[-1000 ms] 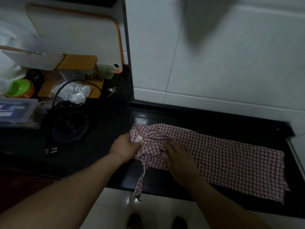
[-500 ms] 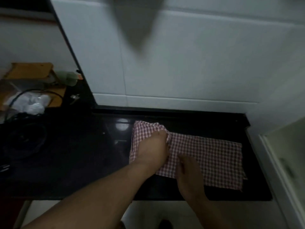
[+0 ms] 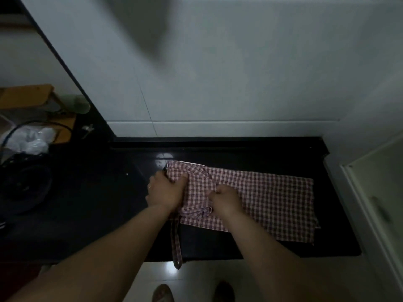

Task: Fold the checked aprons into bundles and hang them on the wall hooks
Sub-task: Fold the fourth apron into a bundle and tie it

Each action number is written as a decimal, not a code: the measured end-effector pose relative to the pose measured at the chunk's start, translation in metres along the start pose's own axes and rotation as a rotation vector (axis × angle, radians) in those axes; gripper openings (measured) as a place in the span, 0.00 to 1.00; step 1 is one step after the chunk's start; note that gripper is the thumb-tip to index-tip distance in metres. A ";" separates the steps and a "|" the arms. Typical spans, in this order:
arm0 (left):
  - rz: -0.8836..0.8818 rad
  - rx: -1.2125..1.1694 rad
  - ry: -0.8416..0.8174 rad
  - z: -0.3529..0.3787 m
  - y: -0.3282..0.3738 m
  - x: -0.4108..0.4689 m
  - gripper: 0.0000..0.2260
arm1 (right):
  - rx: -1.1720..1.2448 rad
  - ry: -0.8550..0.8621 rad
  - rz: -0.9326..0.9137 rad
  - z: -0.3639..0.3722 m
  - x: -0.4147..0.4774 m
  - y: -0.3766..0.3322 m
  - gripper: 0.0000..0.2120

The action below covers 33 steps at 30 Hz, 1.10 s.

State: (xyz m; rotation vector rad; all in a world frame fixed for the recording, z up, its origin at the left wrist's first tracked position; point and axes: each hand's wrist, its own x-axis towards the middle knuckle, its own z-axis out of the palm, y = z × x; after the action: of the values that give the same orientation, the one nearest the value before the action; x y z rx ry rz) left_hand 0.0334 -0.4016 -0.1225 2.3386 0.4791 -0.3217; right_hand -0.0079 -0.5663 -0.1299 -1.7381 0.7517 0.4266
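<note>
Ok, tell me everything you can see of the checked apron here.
The checked apron is red-and-white cloth, lying as a long flat strip on the black counter. Its left end is bunched: the left hand grips it, the right hand pinches folds beside. One strap hangs over the front edge.

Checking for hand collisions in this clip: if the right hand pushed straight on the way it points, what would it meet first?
Likely the bunched fold of the checked apron that the right hand grips, then the left hand close beyond; depth is unclear.
</note>
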 end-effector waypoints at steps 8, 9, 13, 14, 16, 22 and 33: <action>-0.122 -0.142 -0.093 -0.020 -0.038 0.014 0.35 | -0.361 0.195 -0.259 0.039 -0.006 0.001 0.08; -0.115 -0.165 -0.145 -0.020 -0.040 0.014 0.34 | -0.512 0.301 -0.361 0.039 -0.009 0.001 0.06; -0.025 -0.151 -0.099 -0.016 -0.042 0.006 0.19 | -0.797 0.406 -0.792 0.054 -0.025 0.004 0.17; 0.001 -0.151 -0.075 -0.014 -0.041 0.004 0.16 | -0.839 0.295 -0.795 0.059 -0.027 0.012 0.24; 0.021 -0.184 -0.074 -0.014 -0.041 0.003 0.13 | -0.982 0.121 -0.723 0.070 -0.028 0.032 0.32; 0.063 -0.160 -0.274 -0.031 -0.048 0.006 0.11 | -0.970 0.064 -0.679 0.070 -0.014 0.041 0.32; 0.589 0.208 -0.193 0.027 0.040 -0.079 0.14 | 0.606 -0.245 0.105 -0.018 -0.041 -0.003 0.22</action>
State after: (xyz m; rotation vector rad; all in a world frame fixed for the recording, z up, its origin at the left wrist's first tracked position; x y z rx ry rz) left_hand -0.0228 -0.4669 -0.0895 2.4865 -0.3525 -0.3167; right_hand -0.0381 -0.5719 -0.0967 -1.0633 0.7045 0.4197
